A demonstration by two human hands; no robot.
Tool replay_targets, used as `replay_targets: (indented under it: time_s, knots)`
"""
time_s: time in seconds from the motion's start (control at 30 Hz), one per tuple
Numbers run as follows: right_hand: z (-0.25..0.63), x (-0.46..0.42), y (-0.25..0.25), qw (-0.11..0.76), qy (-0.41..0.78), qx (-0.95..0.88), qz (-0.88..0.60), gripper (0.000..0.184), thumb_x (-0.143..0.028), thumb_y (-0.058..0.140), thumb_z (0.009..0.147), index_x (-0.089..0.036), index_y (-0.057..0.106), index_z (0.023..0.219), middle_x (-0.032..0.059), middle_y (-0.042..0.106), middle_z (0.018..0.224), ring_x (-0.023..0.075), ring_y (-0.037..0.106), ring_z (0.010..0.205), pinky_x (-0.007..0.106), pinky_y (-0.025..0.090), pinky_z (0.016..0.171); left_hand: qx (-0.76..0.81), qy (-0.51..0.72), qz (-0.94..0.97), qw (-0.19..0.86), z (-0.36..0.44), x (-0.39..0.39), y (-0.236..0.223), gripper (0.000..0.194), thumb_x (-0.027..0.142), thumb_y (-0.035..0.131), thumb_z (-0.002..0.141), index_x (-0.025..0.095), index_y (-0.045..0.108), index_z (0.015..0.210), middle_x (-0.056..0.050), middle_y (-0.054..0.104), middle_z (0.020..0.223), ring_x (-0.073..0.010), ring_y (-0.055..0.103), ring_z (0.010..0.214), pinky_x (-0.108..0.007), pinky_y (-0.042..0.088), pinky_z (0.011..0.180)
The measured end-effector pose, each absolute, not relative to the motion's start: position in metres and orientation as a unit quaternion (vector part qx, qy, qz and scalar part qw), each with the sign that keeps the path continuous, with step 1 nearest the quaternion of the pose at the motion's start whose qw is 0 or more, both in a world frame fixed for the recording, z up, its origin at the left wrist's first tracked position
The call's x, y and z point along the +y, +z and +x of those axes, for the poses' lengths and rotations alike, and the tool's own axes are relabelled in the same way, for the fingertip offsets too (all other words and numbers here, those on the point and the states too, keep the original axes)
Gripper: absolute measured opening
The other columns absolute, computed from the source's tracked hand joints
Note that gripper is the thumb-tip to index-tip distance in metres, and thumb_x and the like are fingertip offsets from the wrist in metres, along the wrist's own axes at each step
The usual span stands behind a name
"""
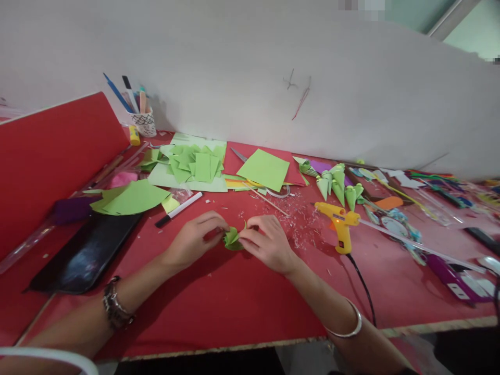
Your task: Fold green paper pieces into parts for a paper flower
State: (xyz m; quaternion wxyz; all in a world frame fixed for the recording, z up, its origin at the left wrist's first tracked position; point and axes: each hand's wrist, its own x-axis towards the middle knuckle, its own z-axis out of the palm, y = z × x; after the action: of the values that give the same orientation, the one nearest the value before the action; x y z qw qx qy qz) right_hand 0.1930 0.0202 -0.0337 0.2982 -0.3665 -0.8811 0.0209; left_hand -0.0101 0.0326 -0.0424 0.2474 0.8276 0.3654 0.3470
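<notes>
Between my two hands, just above the red tabletop (219,302), is a small curled piece of green paper (232,238). My left hand (197,237) pinches its left side with thumb and fingers. On the other side my right hand (269,242) grips the paper's right edge, where a thin green strip sticks up by the fingers. Beyond the hands lie a pile of cut green paper pieces (195,164) and a green square sheet (263,169). Several rolled green paper cones (339,185) sit together at the back right. The fingertips partly cover the held paper.
A yellow glue gun (338,224) with a black cord lies right of my hands. Left are a black phone-like slab (88,250), green paper cones or fans (130,198) and a marker (178,209). A pen cup (143,122) stands by the wall; paper scraps litter the middle.
</notes>
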Motion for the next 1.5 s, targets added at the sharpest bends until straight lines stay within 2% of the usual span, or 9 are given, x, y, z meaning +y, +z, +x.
replay_targets:
  time_s: [0.2,0.3,0.53,0.77,0.97,1.07,1.17,1.33,1.5]
  knots:
    - [0.195,0.015,-0.03,0.278,-0.112,-0.903,-0.308,0.013,-0.019,0.046,0.084,-0.024,0.058,0.082,0.0018,0.058,0.086,0.0136,0.049,0.076,0.028,0.034,0.073,0.337,0.371,0.842,0.199,-0.011,0.028,-0.039,0.014,0.012,0.044,0.081,0.019,0.055,0.085,-0.002,0.053,0.082,-0.011,0.054,0.076,-0.022,0.045,0.069]
    - [0.197,0.015,-0.031,0.271,-0.124,-0.907,-0.299,0.015,-0.018,0.044,0.085,-0.026,0.057,0.083,0.0011,0.058,0.085,0.0134,0.049,0.075,0.028,0.034,0.072,0.331,0.372,0.847,0.185,-0.011,0.026,-0.04,0.013,0.012,0.045,0.082,0.019,0.055,0.085,-0.001,0.053,0.082,-0.0105,0.053,0.076,-0.021,0.045,0.068]
    - [0.196,0.015,-0.031,0.31,-0.062,-0.894,-0.317,0.014,-0.017,0.046,0.084,-0.023,0.058,0.081,0.0026,0.056,0.082,0.0136,0.048,0.074,0.028,0.035,0.07,0.337,0.372,0.844,0.187,-0.011,0.028,-0.04,0.014,0.008,0.046,0.08,0.019,0.054,0.084,-0.001,0.053,0.083,-0.0105,0.052,0.078,-0.021,0.044,0.07]
    - [0.196,0.022,-0.039,0.349,0.092,-0.86,-0.362,0.011,-0.022,0.047,0.084,-0.022,0.058,0.084,0.0039,0.052,0.085,0.0145,0.048,0.08,0.028,0.039,0.074,0.356,0.356,0.83,0.24,-0.01,0.03,-0.039,0.012,0.011,0.044,0.081,0.018,0.053,0.085,-0.001,0.054,0.081,-0.0101,0.051,0.073,-0.021,0.044,0.066]
    - [0.195,0.026,-0.039,0.389,0.208,-0.822,-0.361,0.007,-0.019,0.049,0.082,-0.021,0.056,0.082,0.0027,0.05,0.081,0.013,0.051,0.077,0.026,0.042,0.07,0.363,0.318,0.84,0.25,-0.012,0.029,-0.034,0.022,0.016,0.04,0.084,0.02,0.05,0.103,-0.004,0.054,0.097,-0.0155,0.05,0.092,-0.031,0.042,0.082]
    - [0.195,0.028,-0.039,0.387,0.221,-0.817,-0.366,0.006,-0.018,0.051,0.081,-0.019,0.056,0.08,0.0026,0.052,0.079,0.0125,0.051,0.074,0.025,0.042,0.068,0.37,0.31,0.84,0.249,-0.013,0.029,-0.034,0.026,0.018,0.037,0.086,0.022,0.046,0.109,-0.005,0.052,0.104,-0.0173,0.047,0.1,-0.034,0.038,0.088]
    - [0.195,0.029,-0.039,0.379,0.221,-0.817,-0.374,0.005,-0.018,0.053,0.079,-0.018,0.057,0.078,0.0024,0.054,0.075,0.0122,0.051,0.071,0.024,0.041,0.066,0.387,0.306,0.836,0.241,-0.011,0.029,-0.035,0.029,0.021,0.045,0.081,0.021,0.043,0.111,-0.006,0.048,0.109,-0.0194,0.044,0.103,-0.036,0.038,0.089]
    - [0.194,0.029,-0.04,0.365,0.211,-0.82,-0.386,0.005,-0.02,0.055,0.078,-0.018,0.058,0.074,0.0017,0.057,0.07,0.0115,0.051,0.064,0.024,0.04,0.062,0.408,0.319,0.823,0.234,-0.01,0.029,-0.037,0.021,0.023,0.051,0.078,0.02,0.046,0.098,-0.005,0.047,0.1,-0.0175,0.047,0.096,-0.033,0.041,0.083]
    - [0.195,0.029,-0.044,0.326,0.215,-0.841,-0.374,0.007,-0.023,0.054,0.079,-0.019,0.058,0.077,0.0023,0.059,0.075,0.0126,0.053,0.069,0.025,0.04,0.065,0.399,0.299,0.828,0.258,-0.009,0.029,-0.039,0.016,0.022,0.052,0.078,0.02,0.048,0.093,-0.002,0.05,0.094,-0.0164,0.049,0.091,-0.031,0.042,0.081]
